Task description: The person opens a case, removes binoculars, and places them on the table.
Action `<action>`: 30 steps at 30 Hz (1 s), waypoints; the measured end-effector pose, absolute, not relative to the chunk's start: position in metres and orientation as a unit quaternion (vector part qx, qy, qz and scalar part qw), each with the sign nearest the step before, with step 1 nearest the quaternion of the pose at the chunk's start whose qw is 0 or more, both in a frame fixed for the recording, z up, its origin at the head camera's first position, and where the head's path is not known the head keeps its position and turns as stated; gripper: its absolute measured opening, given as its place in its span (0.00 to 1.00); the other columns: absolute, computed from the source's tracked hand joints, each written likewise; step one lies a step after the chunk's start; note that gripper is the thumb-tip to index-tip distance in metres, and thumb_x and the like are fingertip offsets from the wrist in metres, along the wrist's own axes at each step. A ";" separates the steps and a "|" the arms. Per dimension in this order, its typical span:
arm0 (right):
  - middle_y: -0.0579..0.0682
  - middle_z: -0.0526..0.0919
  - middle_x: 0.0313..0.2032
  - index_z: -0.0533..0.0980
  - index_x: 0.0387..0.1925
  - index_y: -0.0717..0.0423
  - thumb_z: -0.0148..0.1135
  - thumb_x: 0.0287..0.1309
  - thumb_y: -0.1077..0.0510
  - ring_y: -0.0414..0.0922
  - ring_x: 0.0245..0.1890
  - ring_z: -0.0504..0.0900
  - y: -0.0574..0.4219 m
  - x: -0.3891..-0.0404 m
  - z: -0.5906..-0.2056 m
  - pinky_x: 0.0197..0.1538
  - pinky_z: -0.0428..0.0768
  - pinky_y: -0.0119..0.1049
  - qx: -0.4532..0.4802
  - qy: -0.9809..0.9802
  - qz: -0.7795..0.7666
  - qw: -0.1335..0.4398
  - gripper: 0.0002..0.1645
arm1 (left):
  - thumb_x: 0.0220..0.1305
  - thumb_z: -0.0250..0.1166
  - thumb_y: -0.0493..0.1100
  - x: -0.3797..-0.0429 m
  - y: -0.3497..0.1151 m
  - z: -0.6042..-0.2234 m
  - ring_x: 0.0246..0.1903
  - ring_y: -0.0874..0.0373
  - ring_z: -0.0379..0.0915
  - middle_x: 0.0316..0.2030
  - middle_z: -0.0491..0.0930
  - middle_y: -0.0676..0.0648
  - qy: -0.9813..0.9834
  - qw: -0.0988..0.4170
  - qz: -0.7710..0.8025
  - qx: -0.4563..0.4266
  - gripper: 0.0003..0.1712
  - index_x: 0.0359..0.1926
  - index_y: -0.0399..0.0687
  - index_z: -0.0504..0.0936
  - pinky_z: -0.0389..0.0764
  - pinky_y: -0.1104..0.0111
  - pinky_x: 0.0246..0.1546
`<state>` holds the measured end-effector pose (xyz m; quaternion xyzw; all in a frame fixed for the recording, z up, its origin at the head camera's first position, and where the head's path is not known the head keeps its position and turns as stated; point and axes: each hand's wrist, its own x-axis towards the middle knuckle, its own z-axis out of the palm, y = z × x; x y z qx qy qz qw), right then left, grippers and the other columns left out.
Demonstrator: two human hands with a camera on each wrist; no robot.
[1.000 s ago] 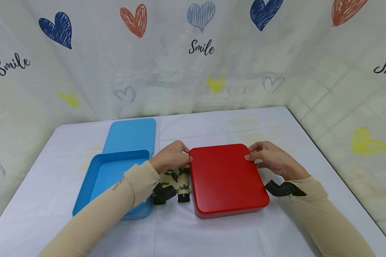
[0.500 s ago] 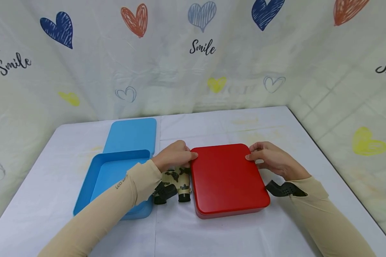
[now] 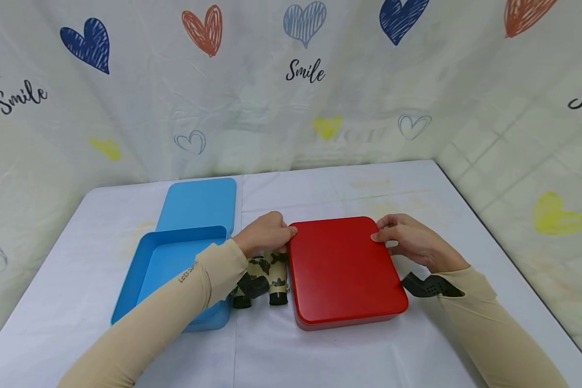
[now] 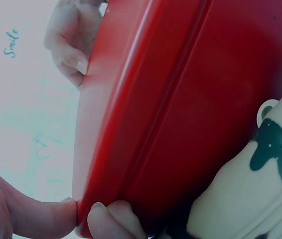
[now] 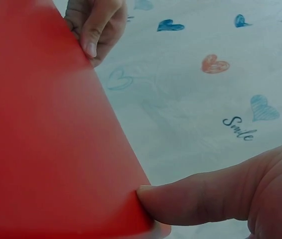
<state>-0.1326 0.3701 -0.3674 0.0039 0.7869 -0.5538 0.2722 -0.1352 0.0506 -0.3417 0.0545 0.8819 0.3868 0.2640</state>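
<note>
With thumbs (image 5: 201, 199) uppermost, the left hand (image 3: 268, 234) and right hand (image 3: 414, 243) pinch the far corners of the red box (image 3: 346, 272), and only the head view shows the blue box (image 3: 167, 258) left of the left fingers (image 4: 106, 222).

A pale sheet (image 3: 252, 97) with blue, red and yellow hearts (image 3: 84, 46) and the word "Smile" (image 3: 304, 71) hangs behind a table (image 3: 330, 358) covered in white.

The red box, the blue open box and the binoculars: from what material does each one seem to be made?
Red box: painted metal or hard plastic, I cannot tell which; semi-gloss, with a bright streak along its edge.
Blue box: probably plastic, satin; even colour, rounded corners.
Binoculars: likely hard plastic, perhaps rubber-coated; fairly matt camouflage pattern with fine ribs.
</note>
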 end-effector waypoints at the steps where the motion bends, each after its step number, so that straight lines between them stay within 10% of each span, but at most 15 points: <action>1: 0.47 0.76 0.41 0.64 0.49 0.60 0.58 0.69 0.58 0.46 0.47 0.77 0.370 -0.133 -0.367 0.51 0.82 0.42 0.003 0.787 -0.554 0.272 0.14 | 0.77 0.56 0.47 -0.135 0.051 -0.342 0.33 0.54 0.82 0.21 0.79 0.49 0.882 0.264 0.386 0.055 0.16 0.35 0.41 0.77 0.74 0.65 0.40; 8: 0.47 0.76 0.42 0.64 0.49 0.59 0.58 0.69 0.59 0.46 0.47 0.77 0.369 -0.132 -0.368 0.51 0.82 0.42 0.008 0.782 -0.559 0.275 0.15 | 0.77 0.55 0.47 -0.136 0.051 -0.341 0.30 0.54 0.81 0.14 0.73 0.50 0.881 0.269 0.384 0.057 0.21 0.25 0.44 0.73 0.74 0.64 0.43; 19: 0.47 0.76 0.37 0.64 0.50 0.59 0.59 0.68 0.61 0.44 0.42 0.77 0.369 -0.132 -0.366 0.47 0.83 0.41 0.003 0.779 -0.562 0.277 0.15 | 0.79 0.51 0.48 -0.141 0.053 -0.331 0.36 0.54 0.87 0.31 0.86 0.42 0.893 0.264 0.353 0.087 0.20 0.28 0.44 0.72 0.77 0.63 0.45; 30: 0.48 0.77 0.42 0.62 0.58 0.62 0.61 0.67 0.58 0.46 0.45 0.78 0.374 -0.133 -0.365 0.48 0.84 0.43 0.004 0.793 -0.546 0.270 0.25 | 0.79 0.55 0.49 -0.140 0.048 -0.336 0.37 0.55 0.86 0.30 0.90 0.44 0.886 0.259 0.373 0.092 0.25 0.28 0.41 0.87 0.80 0.54 0.58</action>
